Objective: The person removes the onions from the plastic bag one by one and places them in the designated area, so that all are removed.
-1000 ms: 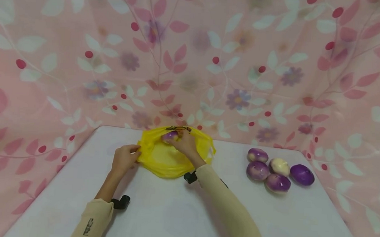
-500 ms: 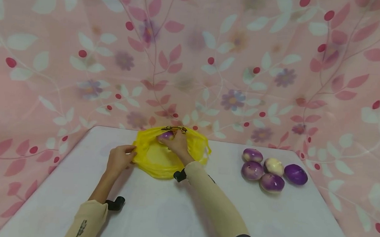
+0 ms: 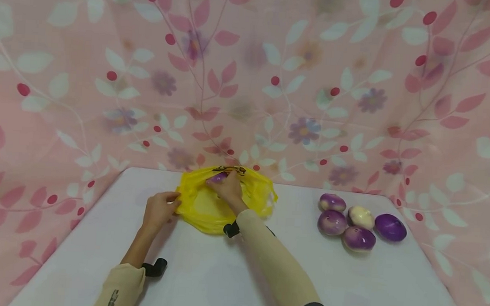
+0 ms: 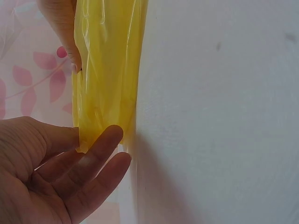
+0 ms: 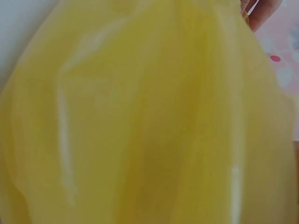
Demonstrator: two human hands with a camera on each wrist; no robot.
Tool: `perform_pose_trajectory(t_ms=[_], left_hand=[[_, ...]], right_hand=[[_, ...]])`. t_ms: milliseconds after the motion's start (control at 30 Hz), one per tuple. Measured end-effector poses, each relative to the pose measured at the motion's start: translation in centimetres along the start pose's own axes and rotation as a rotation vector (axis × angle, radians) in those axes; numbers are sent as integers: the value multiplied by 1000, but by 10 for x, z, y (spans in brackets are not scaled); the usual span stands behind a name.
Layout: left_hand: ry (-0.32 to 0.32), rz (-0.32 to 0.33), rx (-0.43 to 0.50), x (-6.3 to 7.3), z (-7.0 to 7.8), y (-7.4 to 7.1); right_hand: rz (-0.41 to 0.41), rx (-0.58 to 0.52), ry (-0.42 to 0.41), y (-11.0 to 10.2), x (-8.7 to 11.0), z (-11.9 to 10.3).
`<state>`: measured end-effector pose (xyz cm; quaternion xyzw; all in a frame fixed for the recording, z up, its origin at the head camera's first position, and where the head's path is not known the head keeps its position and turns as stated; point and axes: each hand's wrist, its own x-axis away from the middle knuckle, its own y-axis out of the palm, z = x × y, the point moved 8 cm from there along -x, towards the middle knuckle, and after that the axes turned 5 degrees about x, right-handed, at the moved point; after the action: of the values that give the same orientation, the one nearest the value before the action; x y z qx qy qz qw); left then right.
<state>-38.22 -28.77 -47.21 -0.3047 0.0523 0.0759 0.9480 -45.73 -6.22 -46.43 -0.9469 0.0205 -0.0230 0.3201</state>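
Note:
A yellow plastic bag (image 3: 208,222) lies with its mouth spread wide near the table's back edge. My left hand (image 3: 158,209) pinches the left side of its rim; in the left wrist view that hand (image 4: 56,172) has thumb and index finger on the plastic, other fingers apart. Inside the bag's mouth, my right hand (image 3: 228,190) holds a purple round eggplant (image 3: 218,177), partly hidden by the fingers. Yellow plastic (image 5: 140,116) fills most of the right wrist view and hides the right hand's fingers there.
Several purple-and-cream round eggplants (image 3: 332,222) sit in a cluster on the right of the white-covered table (image 3: 230,281). A pink floral cloth (image 3: 249,79) hangs directly behind the table and along its sides.
My right hand and the eggplant have shifted slightly within the bag's mouth, and less of the eggplant shows. The left hand keeps its pinch on the rim. The head view sways slightly.

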Motion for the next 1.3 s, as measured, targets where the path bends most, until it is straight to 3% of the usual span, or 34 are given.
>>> perform_pose_trajectory(t_ms=[233, 500, 800, 1300], left_hand=[[-38, 6, 12, 2, -1, 3], [-38, 25, 4, 3, -3, 3], [-39, 46, 16, 3, -3, 4], [-24, 71, 19, 5, -1, 5]], right_hand=[[12, -10, 23, 2, -1, 4], [38, 7, 12, 4, -3, 5], [15, -36, -19, 4, -2, 4], [-25, 17, -77, -3, 5, 5]])
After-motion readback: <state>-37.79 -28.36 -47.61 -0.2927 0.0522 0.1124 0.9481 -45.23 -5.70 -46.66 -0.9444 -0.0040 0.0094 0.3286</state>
